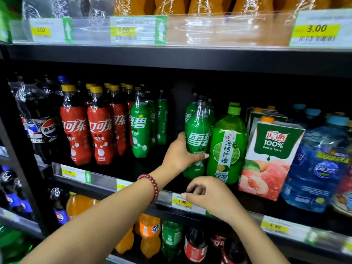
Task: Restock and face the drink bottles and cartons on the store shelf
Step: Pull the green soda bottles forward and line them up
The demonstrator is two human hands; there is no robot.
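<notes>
Left hand [178, 154] grips a green Sprite bottle [197, 139] on the middle shelf [106, 181]; right hand [206, 195] at the shelf edge.
Sprite bottle upright, long axis vertical, label facing out, cap end up, standing at the shelf front just left of and touching one green lime-drink bottle [227, 145]. Left grip wraps the bottle's lower half, thumb across the label, fingers behind; bead bracelet [151, 186] on that wrist. Right grip loosely curled, holding nothing, fingertips at a yellow price tag [182, 201]. Counts: three red cola bottles [86, 130] in the front row, more behind; three more Sprite bottles [140, 128] to the left across a gap; one front peach juice carton [270, 161], upright, face out, more cartons behind; one large blue water jug [317, 166] far right.
</notes>
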